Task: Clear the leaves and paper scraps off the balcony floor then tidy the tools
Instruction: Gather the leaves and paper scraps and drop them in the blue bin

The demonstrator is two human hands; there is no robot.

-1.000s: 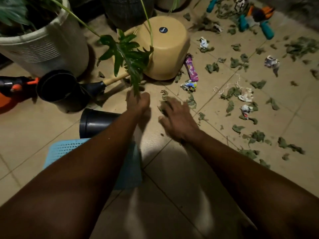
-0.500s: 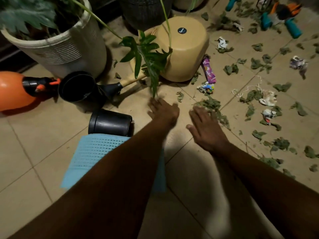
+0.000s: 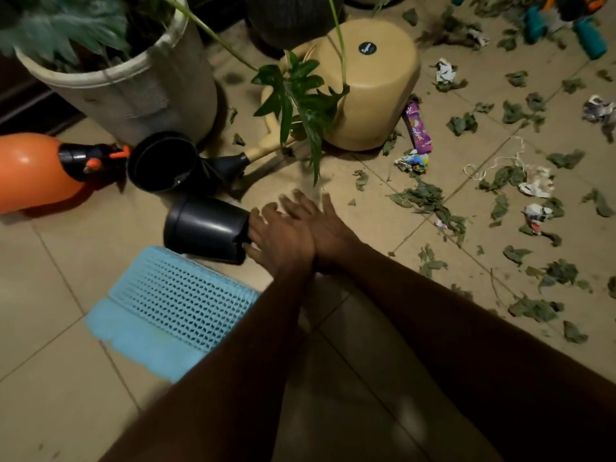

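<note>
My left hand [image 3: 280, 238] lies over my right hand [image 3: 330, 228] above the tiled floor, both with fingers straight and nothing held. Beside the left fingers lies a black pot [image 3: 206, 228] on its side. A small heap of dry leaves [image 3: 426, 201] sits to the right of the hands. More leaves [image 3: 533, 308] and crumpled paper scraps [image 3: 536, 185] are scattered over the right half of the floor. A purple wrapper [image 3: 418, 130] lies next to the tan watering can [image 3: 373, 85]. Teal-handled tools [image 3: 590, 38] lie at the top right.
A light blue perforated basket [image 3: 166, 311] lies under my left forearm. An orange sprayer [image 3: 36, 168] lies at the left beside another black pot [image 3: 160, 161]. A large white planter [image 3: 133, 85] with a green plant stands behind them. A dark planter [image 3: 293, 18] stands at the back.
Both hands drew back from the leaves and came together, the left crossing over the right near the black pot. The leaves now lie in a small heap to the right. The view shifted left.
</note>
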